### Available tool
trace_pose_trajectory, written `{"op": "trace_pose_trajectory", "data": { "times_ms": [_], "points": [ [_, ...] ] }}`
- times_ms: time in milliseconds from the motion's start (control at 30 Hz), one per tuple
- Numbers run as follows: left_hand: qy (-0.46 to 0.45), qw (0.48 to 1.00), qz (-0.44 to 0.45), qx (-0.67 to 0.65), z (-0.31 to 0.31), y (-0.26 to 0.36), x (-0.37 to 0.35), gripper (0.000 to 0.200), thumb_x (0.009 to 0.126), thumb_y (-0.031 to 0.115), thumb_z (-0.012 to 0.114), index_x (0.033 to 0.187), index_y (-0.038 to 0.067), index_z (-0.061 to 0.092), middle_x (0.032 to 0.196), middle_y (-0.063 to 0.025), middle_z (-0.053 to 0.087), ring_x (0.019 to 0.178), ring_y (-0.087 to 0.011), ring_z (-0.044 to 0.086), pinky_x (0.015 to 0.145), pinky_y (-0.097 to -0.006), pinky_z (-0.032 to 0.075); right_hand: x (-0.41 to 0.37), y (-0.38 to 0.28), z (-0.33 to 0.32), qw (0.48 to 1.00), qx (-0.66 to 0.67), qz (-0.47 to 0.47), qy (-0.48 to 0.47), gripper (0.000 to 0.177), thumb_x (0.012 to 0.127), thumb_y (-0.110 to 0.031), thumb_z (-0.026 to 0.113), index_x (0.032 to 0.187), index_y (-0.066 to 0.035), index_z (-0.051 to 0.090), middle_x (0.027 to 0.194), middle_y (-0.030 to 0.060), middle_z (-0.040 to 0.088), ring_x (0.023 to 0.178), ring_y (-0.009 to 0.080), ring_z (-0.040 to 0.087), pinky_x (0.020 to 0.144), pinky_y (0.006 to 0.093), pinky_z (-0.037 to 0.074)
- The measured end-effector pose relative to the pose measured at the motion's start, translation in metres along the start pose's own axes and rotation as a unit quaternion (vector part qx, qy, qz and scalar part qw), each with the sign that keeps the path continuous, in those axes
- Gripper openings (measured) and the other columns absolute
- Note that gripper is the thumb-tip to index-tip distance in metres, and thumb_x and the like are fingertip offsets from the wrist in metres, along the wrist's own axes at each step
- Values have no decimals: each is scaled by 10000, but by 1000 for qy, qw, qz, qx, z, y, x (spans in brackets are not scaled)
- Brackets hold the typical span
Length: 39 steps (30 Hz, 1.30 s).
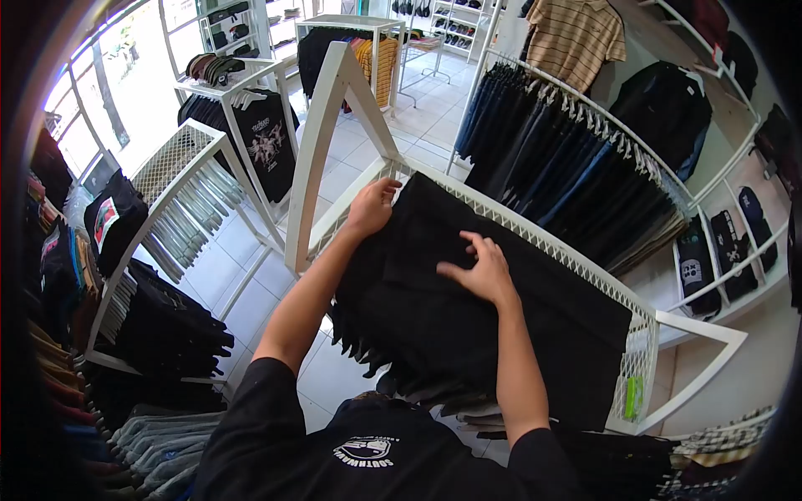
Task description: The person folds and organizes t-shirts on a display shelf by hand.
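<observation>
A folded black garment point(434, 225) lies spread over the top of a white mesh-topped rack point(535, 224). My left hand point(373, 206) is at the garment's far left edge, its fingers curled in at the cloth; the exact grip is partly hidden. Above the middle of the black cloth is my right hand point(483, 269), fingers and thumb apart, holding nothing. More dark cloth point(576, 334) covers the right side of the rack top. A bright green item point(633, 397) sits on the mesh at the right end.
Jeans point(560, 150) hang on a curved rail ahead to the right. A white triangular frame point(334, 100) rises at the rack's left end. Another mesh-topped rack point(180, 159) with hangers stands left. Tiled floor point(251, 280) shows between the racks.
</observation>
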<state>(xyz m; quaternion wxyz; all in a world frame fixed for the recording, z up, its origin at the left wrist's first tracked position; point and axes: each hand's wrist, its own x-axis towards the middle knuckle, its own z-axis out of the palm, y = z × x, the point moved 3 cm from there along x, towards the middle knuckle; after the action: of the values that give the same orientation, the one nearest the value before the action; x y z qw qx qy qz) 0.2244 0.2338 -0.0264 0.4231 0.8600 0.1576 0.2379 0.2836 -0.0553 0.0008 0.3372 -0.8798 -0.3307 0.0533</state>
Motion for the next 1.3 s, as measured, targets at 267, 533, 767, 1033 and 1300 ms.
{"op": "trace_pose_trajectory", "data": {
  "times_ms": [267, 533, 767, 1033, 1300],
  "points": [
    [27, 987, 113, 109, 34, -16, 68, 262, 886, 170, 692, 1139, 102, 687, 1192, -150, 697, 1163, -364, 625, 996, -473, 490, -27, -13, -13, 986, -57, -56, -148, 899, 574, -487, 951, 1368, -192, 651, 1406, 89, 537, 1358, 307, 453, 1183, 449, 340],
    [74, 967, 88, 226, 25, 0, 59, 168, 947, 148, 608, 1091, 79, 659, 1018, -167, 735, 946, -388, 689, 817, -500, 521, -29, -16, -12, 983, -53, -36, -172, 691, 659, -251, 829, 1324, -164, 663, 1450, 87, 519, 1388, 309, 440, 1199, 452, 340],
    [-105, 986, 76, 107, -11, 73, -3, 281, 981, 239, 629, 1193, 63, 683, 1175, -149, 699, 1098, -334, 653, 936, -451, 508, -30, -9, -6, 991, -47, -106, -73, 395, 733, -174, 767, 1120, -110, 725, 1218, 113, 660, 1194, 310, 599, 1064, 421, 458],
    [-205, 957, 199, 49, -15, 74, -85, 594, 823, 344, 820, 1332, 96, 641, 1220, -124, 693, 1198, -312, 613, 1101, -449, 409, -3, 12, -4, 974, 185, -1, 131, 296, 932, -313, 734, 1022, -33, 709, 745, 104, 708, 658, 230, 685, 667, 323, 535],
    [-45, 992, -71, 94, 2, 69, -34, 312, 952, 311, 703, 1067, 22, 725, 969, -190, 724, 946, -396, 679, 849, -458, 515, -1, 10, -10, 935, 100, -91, 328, 308, 1041, -297, 592, 1167, -26, 669, 965, 105, 607, 906, 252, 617, 817, 391, 484]
  ]
}}
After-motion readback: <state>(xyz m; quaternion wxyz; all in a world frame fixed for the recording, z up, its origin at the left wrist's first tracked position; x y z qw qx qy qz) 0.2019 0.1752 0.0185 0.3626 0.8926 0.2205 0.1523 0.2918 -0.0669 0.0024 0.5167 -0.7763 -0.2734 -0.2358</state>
